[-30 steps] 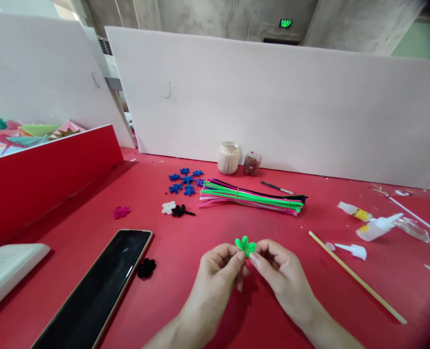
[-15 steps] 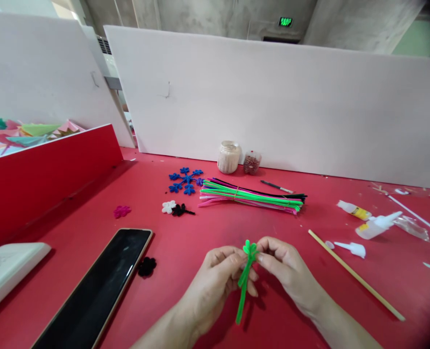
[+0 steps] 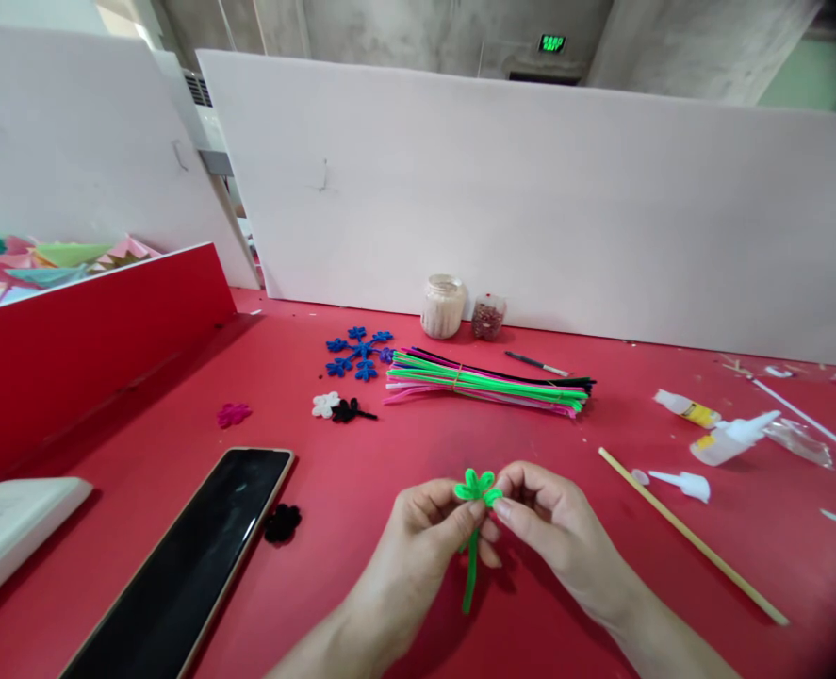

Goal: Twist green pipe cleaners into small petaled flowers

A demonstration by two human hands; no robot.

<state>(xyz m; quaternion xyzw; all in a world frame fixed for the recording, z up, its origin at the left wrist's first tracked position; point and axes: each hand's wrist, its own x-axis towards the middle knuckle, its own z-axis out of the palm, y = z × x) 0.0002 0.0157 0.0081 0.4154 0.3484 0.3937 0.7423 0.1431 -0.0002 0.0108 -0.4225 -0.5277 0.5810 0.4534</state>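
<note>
Red table (image 3: pixel 361 462) — phone (image 3: pixel 188 566), fuzzy-stick bundle (image 3: pixel 488 382) beyond; left hand (image 3: pixel 418 547), right hand (image 3: pixel 559 528) pinching green flower (image 3: pixel 474 485), apparently partly thumb-covered.

Velvety fuzz over a smooth red tabletop (image 3: pixel 283 613)
Between the left hand (image 3: pixel 421 533) and right hand (image 3: pixel 563 533), the green flower (image 3: pixel 475 485) is matt, fuzzy pile, like pipe cleaner; the bundle of stems (image 3: pixel 492 384) beyond the hands shows the same nap, and the black flower (image 3: pixel 283 523) left of the left hand looks dense and plush. Further left, the phone (image 3: pixel 191 561) has a glossy, glass-like screen and the white case (image 3: pixel 22 528) a smooth plastic look. Right of the right hand, the stick (image 3: pixel 693 537) looks like pale bare wood, the nozzled bottle (image 3: pixel 725 445) smooth white plastic, the clear wrapper (image 3: pixel 803 445) crinkled and shiny. Beyond the hands, the jar (image 3: pixel 442 309) looks glassy and the white panel (image 3: pixel 565 207) matt.
</note>
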